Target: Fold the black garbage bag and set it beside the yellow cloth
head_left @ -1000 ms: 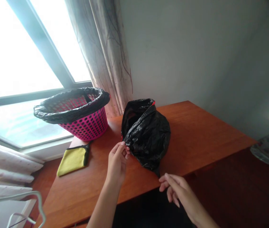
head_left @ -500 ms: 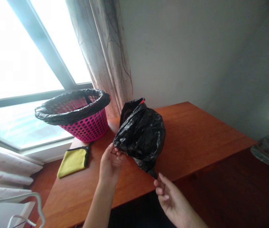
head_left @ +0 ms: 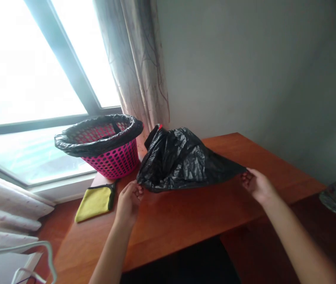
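Note:
A crumpled black plastic bag with a red bit at its top lies stretched across the wooden table. My left hand pinches the bag's left corner, fingers closed on the plastic. My right hand grips the bag's right end, pulled out to a point over the table's right side. Between the two hands the bag is drawn out wide.
A pink perforated basket lined with a black bag stands at the table's back left by the window. A yellow cloth lies in front of it. A curtain hangs behind. A white hanger shows at lower left.
My right hand took the bag's lower tip and pulled it far to the right. My left hand shifted slightly left and down, so the bag went from bunched up to spread out.

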{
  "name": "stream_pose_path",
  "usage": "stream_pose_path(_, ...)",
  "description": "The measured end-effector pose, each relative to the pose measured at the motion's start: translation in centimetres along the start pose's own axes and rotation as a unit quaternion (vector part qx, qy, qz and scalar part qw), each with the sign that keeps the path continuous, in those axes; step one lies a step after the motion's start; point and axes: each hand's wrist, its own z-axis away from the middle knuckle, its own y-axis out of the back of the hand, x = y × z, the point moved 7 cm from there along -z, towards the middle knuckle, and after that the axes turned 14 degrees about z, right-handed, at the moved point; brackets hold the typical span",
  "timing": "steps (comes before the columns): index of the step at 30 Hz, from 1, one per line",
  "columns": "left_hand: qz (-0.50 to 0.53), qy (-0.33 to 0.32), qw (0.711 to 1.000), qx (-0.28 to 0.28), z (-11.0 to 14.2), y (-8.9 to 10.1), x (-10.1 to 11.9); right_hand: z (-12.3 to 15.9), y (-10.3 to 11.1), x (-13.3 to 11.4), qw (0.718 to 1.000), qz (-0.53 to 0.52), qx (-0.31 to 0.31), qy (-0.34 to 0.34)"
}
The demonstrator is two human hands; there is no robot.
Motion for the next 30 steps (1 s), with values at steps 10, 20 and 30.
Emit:
stream_pose_path(10, -0.093, -0.024, 0.995, -0.006, -0.2, 0.4, 0.1, -4.5, 7.2, -2.0, 0.998, 0.056, 0.026, -0.01)
stream_pose_path(20, -0.071, -0.015, 0.997, 0.035, -2.1, -0.5, -0.4, -5.0, 5.8, -2.8, 0.998, 0.046, 0.03, 0.031)
stream_pose_path(30, 0.019, -0.024, 0.999, -0.025, -11.4, -13.6, 1.6, -8.1, 0.4, -18.7, 0.989, -0.022, 0.032, 0.142)
